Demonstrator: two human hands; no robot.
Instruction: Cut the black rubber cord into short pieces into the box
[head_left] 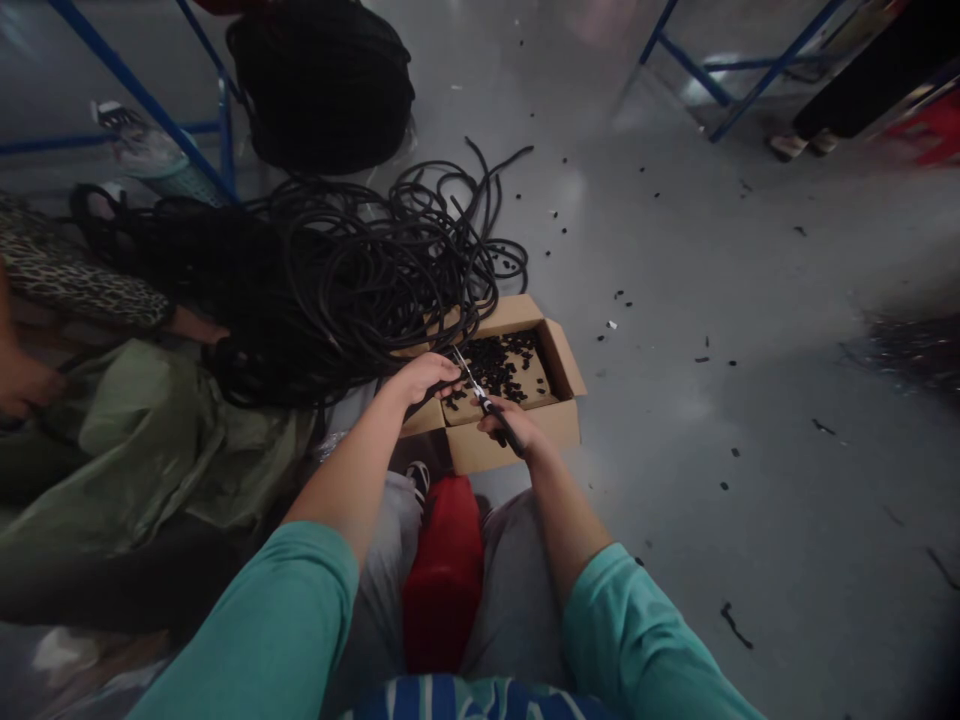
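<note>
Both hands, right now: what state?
Left hand: closed, holding a black cord.
Right hand: closed around black-handled scissors.

The left hand (426, 376) holds black cord (427, 397), the right hand (519, 422) scissors (486, 402), above a box (551, 430).

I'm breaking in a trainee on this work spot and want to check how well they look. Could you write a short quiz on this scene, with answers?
1. True or false: the person's right hand holds the scissors.

2. What lies inside the open cardboard box?
A) white paper sheets
B) small black pieces
C) red buttons

3. Which of the person's hands is nearer to the tangled black cords?

Key:
1. True.
2. B.
3. The left hand.
</note>
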